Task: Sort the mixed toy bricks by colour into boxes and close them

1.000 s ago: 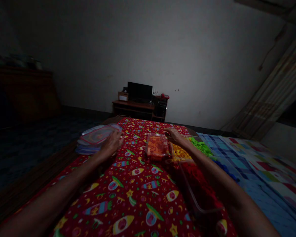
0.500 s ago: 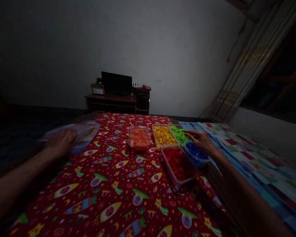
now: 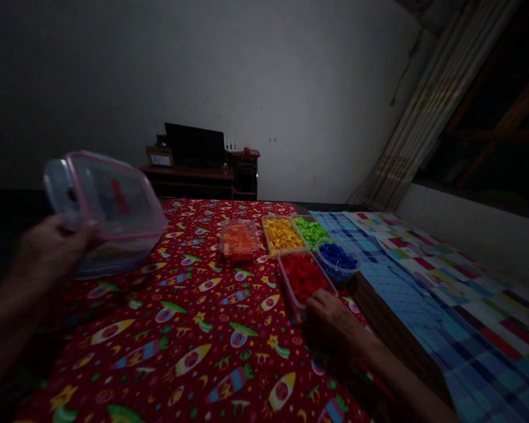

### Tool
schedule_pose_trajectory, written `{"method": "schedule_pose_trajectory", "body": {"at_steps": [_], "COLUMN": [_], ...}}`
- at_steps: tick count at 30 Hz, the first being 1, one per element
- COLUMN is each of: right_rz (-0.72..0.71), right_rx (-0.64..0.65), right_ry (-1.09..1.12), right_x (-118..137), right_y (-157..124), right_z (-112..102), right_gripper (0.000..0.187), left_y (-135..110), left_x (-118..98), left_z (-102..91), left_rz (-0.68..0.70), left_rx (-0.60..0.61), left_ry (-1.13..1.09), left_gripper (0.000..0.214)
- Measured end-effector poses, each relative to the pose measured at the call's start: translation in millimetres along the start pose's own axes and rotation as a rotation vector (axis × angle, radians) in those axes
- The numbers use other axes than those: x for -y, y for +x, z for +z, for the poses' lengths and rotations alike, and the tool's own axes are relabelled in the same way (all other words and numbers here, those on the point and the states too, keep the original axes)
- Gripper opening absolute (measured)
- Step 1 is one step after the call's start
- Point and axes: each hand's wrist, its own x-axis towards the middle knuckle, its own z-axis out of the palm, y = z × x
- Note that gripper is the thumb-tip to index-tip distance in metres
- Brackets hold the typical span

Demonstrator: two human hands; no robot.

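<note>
I see left hand (image 3: 53, 249) gripping clear pink-rimmed plastic container (image 3: 106, 200), lifted over red rocket-print tablecloth (image 3: 158, 364); right hand (image 3: 335, 323) open beside red-filled tub (image 3: 302, 279); far wall: wooden desk (image 3: 185, 173), monitor (image 3: 194, 145).

Plastic tubs (image 3: 303, 281) on the printed cloth (image 3: 114, 376) (desk (image 3: 187, 174) beyond)

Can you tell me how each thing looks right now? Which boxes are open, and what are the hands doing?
Left hand: raised, gripping the lid.
Clear plastic lid: pink-rimmed, tilted in the air, blurred.
Right hand: open, low beside the red tub's corner.
Red tub: full, uncovered.
Orange tub: full, looks covered.
Yellow tub: full, uncovered.
Green tub: full, uncovered.
Blue round tub: full, uncovered.
</note>
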Motion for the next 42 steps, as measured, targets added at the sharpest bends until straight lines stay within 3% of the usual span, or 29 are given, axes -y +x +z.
{"method": "schedule_pose_trajectory", "body": {"at_steps": [3,5,8,11,13,16,18,24,31,34,39,42], "right_rz": [-0.127,-0.180,-0.216,-0.222,-0.082,0.343,0.534,0.713,0.809,0.804,0.814,0.768], "right_rx": [-0.053,-0.093,-0.153,-0.216,-0.282,-0.363,-0.367,-0.349,-0.283,-0.275,-0.246,-0.332], "right_ry": [0.039,0.043,0.053,0.185,0.395,0.726,0.858,1.012,1.061,1.025,0.808,0.563], "right_x": [15,25,34,33,30,24,20,13,12,10,1,-7], "right_y": [11,16,21,21,19,16,15,4,-15,-18,-27,-25], "right_z": [7,11,11,1,-11,-29,-36,-28,-15,-9,-4,-13], "right_gripper": [0.011,0.013,0.017,0.021,0.022,0.035,0.045,0.038,0.037,0.039,0.045,0.043], "left_y": [-52,-84,-126,-164,-187,-214,-226,-232,-216,-217,-222,-215], "left_x": [-41,-60,-78,-92,-101,-115,-122,-128,-122,-119,-111,-107], "left_z": [-3.7,1.4,16.2,30.7,39.6,55.1,66.8,90.3,103.2,112.1,123.3,127.2], "left_rz": [-0.189,-0.268,-0.295,-0.342,-0.379,-0.408,-0.412,-0.338,-0.159,-0.130,-0.171,-0.203], "left_rx": [0.268,0.420,0.582,0.774,0.884,0.984,1.018,1.208,1.364,1.418,1.381,1.248], "left_ry": [-0.668,-0.974,-1.242,-1.346,-1.384,-1.430,-1.459,-1.366,-0.681,-0.577,-0.629,-0.725], "left_gripper": [0.038,0.039,0.042,0.045,0.048,0.049,0.047,0.047,0.061,0.067,0.066,0.065]}}
